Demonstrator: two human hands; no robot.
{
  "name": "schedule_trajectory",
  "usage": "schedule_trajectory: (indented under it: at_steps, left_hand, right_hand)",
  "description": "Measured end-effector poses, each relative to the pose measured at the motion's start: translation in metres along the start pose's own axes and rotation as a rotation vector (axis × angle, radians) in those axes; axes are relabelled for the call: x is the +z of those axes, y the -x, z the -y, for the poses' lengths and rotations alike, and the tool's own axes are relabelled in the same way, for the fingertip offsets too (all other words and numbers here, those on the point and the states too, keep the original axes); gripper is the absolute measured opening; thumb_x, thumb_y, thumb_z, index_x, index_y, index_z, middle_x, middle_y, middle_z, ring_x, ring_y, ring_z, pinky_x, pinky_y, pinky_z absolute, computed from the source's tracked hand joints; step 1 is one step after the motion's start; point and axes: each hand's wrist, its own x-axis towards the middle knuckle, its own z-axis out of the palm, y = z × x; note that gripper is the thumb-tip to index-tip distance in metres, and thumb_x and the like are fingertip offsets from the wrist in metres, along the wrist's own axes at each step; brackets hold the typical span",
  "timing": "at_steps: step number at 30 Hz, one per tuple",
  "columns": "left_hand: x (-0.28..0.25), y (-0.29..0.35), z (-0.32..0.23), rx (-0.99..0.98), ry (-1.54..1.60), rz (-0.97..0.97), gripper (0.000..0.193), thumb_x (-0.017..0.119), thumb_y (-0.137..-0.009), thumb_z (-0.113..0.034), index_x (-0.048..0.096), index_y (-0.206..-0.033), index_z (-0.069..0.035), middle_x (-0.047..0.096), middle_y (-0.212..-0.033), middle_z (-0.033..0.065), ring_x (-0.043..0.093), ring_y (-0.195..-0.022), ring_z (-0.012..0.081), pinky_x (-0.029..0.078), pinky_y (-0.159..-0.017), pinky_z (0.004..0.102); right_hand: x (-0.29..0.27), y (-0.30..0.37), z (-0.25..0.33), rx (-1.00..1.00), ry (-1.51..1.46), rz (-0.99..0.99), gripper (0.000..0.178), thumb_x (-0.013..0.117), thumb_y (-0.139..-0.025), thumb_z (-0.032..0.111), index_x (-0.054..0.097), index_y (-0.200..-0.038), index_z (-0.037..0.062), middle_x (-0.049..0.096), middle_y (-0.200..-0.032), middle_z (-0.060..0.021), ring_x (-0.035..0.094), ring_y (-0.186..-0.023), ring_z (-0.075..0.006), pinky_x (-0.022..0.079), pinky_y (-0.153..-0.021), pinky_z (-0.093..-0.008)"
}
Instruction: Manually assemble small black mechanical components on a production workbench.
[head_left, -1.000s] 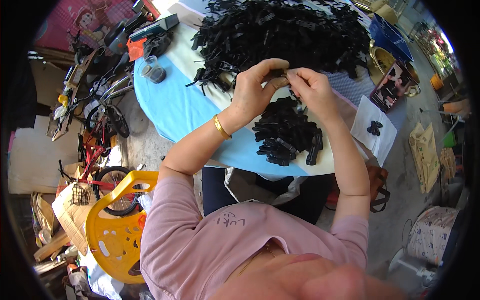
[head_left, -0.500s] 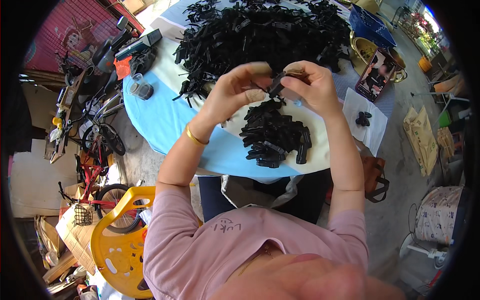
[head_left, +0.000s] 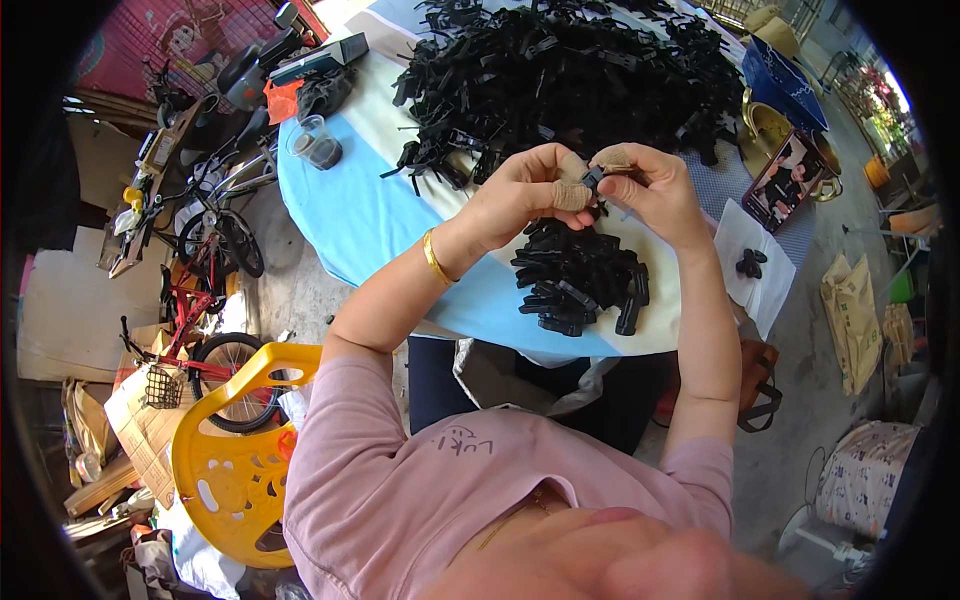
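Between my two hands, above the table, is a small black plastic part [head_left: 593,180]. My left hand [head_left: 535,195] pinches it from the left, with beige wrapping on thumb and finger. From the right, my right hand [head_left: 655,190] grips the same part between thumb and a wrapped forefinger. The fingers hide much of it, so its exact kind is unclear. Just below the hands lies a small pile of black plastic pieces [head_left: 575,280]. A far larger heap of black parts with thin strips [head_left: 570,90] spreads over the table beyond my hands.
The round table has a blue and cream cloth [head_left: 350,215]. A plastic cup [head_left: 318,148] of dark liquid stands at its left. On the right are a phone [head_left: 788,182] against a golden pot [head_left: 765,135], a blue basket [head_left: 783,85] and white paper [head_left: 745,265]. A yellow chair [head_left: 215,490] stands at my left.
My hands have come closer together around the black part, and the left fingers have closed in on it. The whole view has shifted, with the table appearing farther right.
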Motion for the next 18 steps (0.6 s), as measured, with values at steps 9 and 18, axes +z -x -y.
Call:
schedule_trajectory:
  at_steps: [9, 18]
  left_hand:
    - [0.005, -0.001, 0.008, 0.310, -0.342, -0.256, 0.017, 0.059, -0.081, -0.001, 0.047, -0.092, 0.004, 0.057, -0.087, 0.0081, 0.060, -0.085, 0.0137, 0.050, -0.077, 0.0254]
    - [0.010, -0.001, 0.015, 0.447, -0.536, -0.309, 0.032, 0.060, -0.081, 0.001, 0.050, -0.111, 0.002, 0.058, -0.096, 0.0065, 0.057, -0.085, 0.0090, 0.049, -0.076, 0.0230]
  right_hand:
    - [0.018, 0.001, -0.001, -0.038, 0.132, -0.212, 0.012, 0.055, -0.087, 0.011, 0.056, -0.092, 0.0005, 0.053, -0.070, 0.0045, 0.044, -0.059, -0.0024, 0.037, -0.056, -0.0147]
    - [0.024, 0.001, -0.002, 0.001, 0.180, -0.215, 0.011, 0.057, -0.086, 0.011, 0.057, -0.086, -0.0001, 0.056, -0.070, 0.0011, 0.050, -0.062, -0.0034, 0.040, -0.055, -0.0163]
